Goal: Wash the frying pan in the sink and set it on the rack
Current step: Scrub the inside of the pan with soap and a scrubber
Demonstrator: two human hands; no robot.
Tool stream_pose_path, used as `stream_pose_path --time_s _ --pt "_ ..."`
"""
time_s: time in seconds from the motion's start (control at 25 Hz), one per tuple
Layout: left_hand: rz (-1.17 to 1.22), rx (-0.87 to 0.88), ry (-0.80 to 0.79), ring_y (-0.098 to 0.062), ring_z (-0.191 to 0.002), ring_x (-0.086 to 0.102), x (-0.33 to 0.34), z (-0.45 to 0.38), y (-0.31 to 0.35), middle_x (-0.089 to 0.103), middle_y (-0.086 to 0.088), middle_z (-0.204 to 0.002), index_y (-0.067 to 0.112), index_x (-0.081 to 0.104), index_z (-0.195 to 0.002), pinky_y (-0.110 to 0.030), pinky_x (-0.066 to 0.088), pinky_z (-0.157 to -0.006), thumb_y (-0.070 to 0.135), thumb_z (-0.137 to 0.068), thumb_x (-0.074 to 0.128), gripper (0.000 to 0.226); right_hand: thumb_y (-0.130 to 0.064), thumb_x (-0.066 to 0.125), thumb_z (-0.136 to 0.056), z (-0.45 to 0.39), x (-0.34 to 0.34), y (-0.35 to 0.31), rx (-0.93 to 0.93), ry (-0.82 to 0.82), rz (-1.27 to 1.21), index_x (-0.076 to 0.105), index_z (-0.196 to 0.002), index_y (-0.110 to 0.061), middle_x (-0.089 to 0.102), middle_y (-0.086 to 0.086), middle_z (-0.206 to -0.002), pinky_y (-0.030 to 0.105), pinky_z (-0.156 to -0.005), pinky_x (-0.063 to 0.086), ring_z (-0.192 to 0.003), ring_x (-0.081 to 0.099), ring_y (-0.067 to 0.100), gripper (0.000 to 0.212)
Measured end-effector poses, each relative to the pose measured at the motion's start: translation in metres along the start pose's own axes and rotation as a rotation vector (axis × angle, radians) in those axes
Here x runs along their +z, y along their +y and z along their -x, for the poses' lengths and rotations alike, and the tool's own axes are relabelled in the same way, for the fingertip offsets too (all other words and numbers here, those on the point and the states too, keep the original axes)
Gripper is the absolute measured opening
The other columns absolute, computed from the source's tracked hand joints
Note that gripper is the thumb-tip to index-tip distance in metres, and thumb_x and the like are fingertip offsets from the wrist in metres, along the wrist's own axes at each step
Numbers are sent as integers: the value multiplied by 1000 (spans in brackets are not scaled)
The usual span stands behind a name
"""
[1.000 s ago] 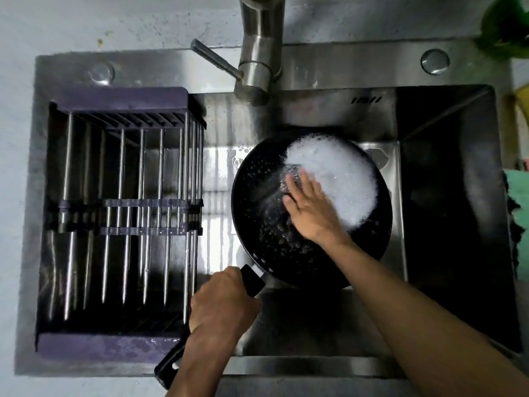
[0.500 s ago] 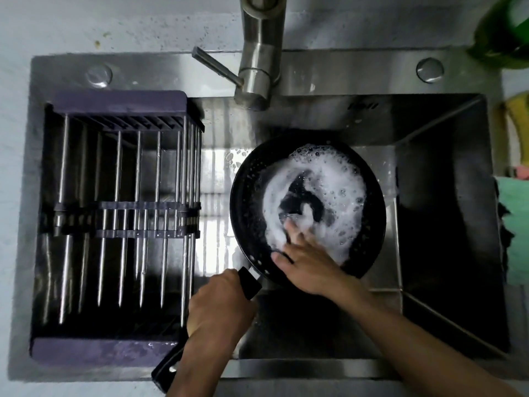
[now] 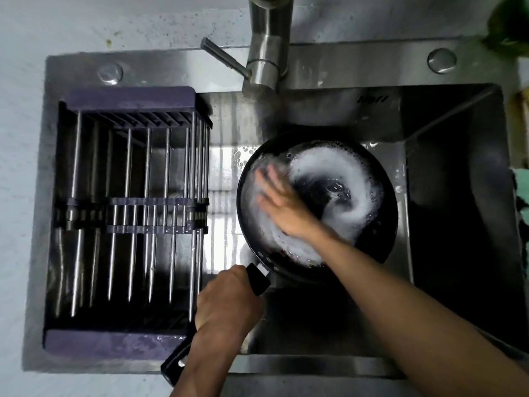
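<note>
Two hands are working: the left hand [image 3: 226, 305] is gripping the frying pan [image 3: 372, 233] handle, the right hand [image 3: 282, 204], fingers spread, is scrubbing suds; rinsing probably comes next.

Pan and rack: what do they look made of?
Pan: dark, glossy, probably nonstick-coated metal; its handle looks like black plastic. Rack: shiny metal rods, likely steel, in dull purple end pieces that look plastic.
</note>
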State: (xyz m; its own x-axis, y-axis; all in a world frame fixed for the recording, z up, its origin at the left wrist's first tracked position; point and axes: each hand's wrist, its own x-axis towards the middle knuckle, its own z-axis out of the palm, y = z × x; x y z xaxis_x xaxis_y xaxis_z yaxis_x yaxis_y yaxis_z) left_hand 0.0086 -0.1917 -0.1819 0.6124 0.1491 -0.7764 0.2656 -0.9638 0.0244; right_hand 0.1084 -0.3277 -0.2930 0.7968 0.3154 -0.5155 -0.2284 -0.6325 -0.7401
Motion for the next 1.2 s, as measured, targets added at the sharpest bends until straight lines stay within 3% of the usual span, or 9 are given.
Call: stream_pose_path --time_s 0.12,0.2,0.28,0.4,0.56,0.68,0.76,1.0,1.2 --pt "10 -11 4 -26 -103 62 0 0 -1 63 -1 -111 21 55 -111 -33 48 -83 33 -78 58 35 -56 20 -104 -19 -11 14 311 211 130 -2 -157 -39 -24 -3 -164 48 -123 -11 -150 -22 23 61" --pt "7 -8 2 -25 -103 62 0 0 -1 63 -1 -110 21 55 -111 -33 48 -83 32 -78 58 34 -55 21 -104 -5 8 7 115 57 159 -9 -156 -42 -25 -5 -163 46 -120 -13 -150 -22 24 61" --pt "0 -9 8 -25 -103 62 2 1 -1 63 -1 -111 22 55 -112 -33 48 -83 29 -79 57 34 -53 23 -104 -10 4 18 50 140 138 -12 -153 -47 -26 -10 -162 48 -119 -10 -151 -18 23 61" --pt "-14 -14 16 -25 -106 62 3 -1 -1 63 -1 -114 22 55 -113 -33 48 -85 28 -79 58 35 -53 24 -104 -29 -14 -1 388 368 -122 -4 -155 -45 -27 -10 -162 51 -123 -5 -152 -15 24 59" --pt "3 -43 -9 -26 -105 62 1 -4 0 64 -3 -112 20 56 -111 -31 46 -80 26 -76 59 35 -57 26 -104 31 32 -44 31 -90 -415 0 -155 -47 -17 -20 -163 43 -121 -10 -151 -14 8 58" --pt "36 -57 -33 -27 -101 63 -1 -4 2 66 -4 -106 18 58 -108 -31 47 -76 24 -74 62 35 -55 22 -104 98 1 16 104 -441 34 13 -156 -43 -7 -19 -165 37 -123 -9 -150 -12 3 53" --pt "44 -62 -21 -28 -97 64 -2 -5 1 66 -5 -102 17 58 -106 -31 48 -75 23 -73 63 34 -59 17 -102 123 -21 33 248 -477 374 15 -155 -45 -5 -13 -166 38 -124 -7 -152 -10 9 54" --pt "47 -57 -7 -27 -86 63 2 -4 -1 61 -2 -85 17 61 -102 -31 50 -71 24 -70 63 33 -65 13 -99 142 -40 42 231 -414 536 27 -153 -41 13 -10 -166 37 -123 -4 -154 3 14 61" --pt "41 -20 13 -26 -81 63 1 -2 -1 61 -1 -81 18 61 -98 -34 53 -73 25 -71 62 28 -79 -1 -86 152 -46 53 205 -386 505 37 -148 -42 28 -14 -161 37 -122 16 -150 21 13 81"
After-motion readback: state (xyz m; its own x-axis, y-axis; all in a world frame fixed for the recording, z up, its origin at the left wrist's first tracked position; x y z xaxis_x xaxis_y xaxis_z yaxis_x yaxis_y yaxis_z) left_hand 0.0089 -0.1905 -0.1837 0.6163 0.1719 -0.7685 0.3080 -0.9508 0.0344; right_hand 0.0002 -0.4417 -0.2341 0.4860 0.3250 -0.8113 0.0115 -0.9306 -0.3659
